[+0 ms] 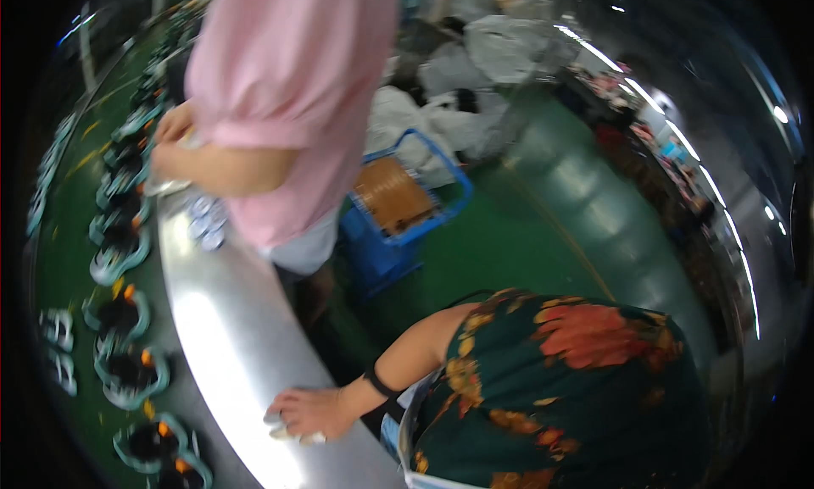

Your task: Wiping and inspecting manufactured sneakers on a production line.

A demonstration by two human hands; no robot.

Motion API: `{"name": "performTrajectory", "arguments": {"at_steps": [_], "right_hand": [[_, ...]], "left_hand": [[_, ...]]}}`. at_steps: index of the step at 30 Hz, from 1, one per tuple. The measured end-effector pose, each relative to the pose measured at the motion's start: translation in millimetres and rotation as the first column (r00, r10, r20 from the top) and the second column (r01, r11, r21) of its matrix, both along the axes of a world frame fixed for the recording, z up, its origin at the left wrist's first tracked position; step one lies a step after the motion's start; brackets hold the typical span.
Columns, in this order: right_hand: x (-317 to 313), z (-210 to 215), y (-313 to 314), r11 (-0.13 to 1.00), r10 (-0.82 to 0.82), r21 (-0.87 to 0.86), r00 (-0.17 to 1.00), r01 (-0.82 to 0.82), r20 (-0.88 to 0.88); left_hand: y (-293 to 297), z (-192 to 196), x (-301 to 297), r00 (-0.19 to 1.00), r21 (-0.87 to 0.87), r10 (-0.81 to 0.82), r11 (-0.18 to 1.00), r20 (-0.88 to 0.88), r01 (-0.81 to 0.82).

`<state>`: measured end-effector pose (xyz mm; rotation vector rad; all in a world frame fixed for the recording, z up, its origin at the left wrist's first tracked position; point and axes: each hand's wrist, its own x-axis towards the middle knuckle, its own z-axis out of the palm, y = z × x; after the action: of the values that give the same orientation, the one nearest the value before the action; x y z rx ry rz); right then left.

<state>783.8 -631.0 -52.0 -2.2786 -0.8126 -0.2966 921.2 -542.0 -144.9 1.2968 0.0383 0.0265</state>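
My right hand (312, 413) rests palm down on a shiny curved metal table (233, 319). Its fingers are a little bent and apart, with whitish coverings on some fingertips; I see nothing gripped in it. A black band (381, 382) circles my right forearm, which comes from my dark green flowered sleeve (560, 362). My left hand is out of the picture. Farther up the table lie several small round whitish-blue things (206, 222), too blurred to name.
A co-worker in a pink top (288, 82) stands beyond, hands over the table's far end. Left of the table runs a line of teal and black pieces (131, 366) with orange bits. A blue crate (458, 192) holding brown sheets and white bags (509, 48) stand on the green floor.
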Motion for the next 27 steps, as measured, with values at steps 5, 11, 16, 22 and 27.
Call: {"name": "performTrajectory", "arguments": {"at_steps": [5, 11, 16, 22, 27], "right_hand": [[-4.7, 23.5, -7.2, 0.988, -0.031, -0.151, 0.993, 0.013, -0.118], [-1.3, 70.2, 13.7, 0.951, -0.018, -0.307, 0.995, 0.048, 0.102], [-29.4, 62.1, 29.0, 0.939, -0.014, -0.342, 0.999, 0.027, 0.041], [-23.0, 64.7, 27.2, 0.939, -0.015, -0.342, 0.999, 0.025, 0.032], [-21.5, 62.5, 16.3, 0.937, -0.028, -0.347, 0.998, 0.045, 0.054]], "left_hand": [[331.2, 44.0, -168.3, 0.767, 0.220, 0.641, 0.748, 0.002, -0.626], [360.1, 220.4, -310.8, 0.443, 0.717, 0.658, -0.219, 0.609, -0.661], [414.7, 228.1, -345.6, 0.415, 0.763, 0.650, -0.607, 0.637, -0.220], [485.7, 226.4, -322.4, 0.353, 0.813, 0.811, -0.550, 0.466, 0.191], [467.0, 283.3, -305.6, 0.687, 0.974, 0.691, -0.135, 0.225, -0.182]]}}
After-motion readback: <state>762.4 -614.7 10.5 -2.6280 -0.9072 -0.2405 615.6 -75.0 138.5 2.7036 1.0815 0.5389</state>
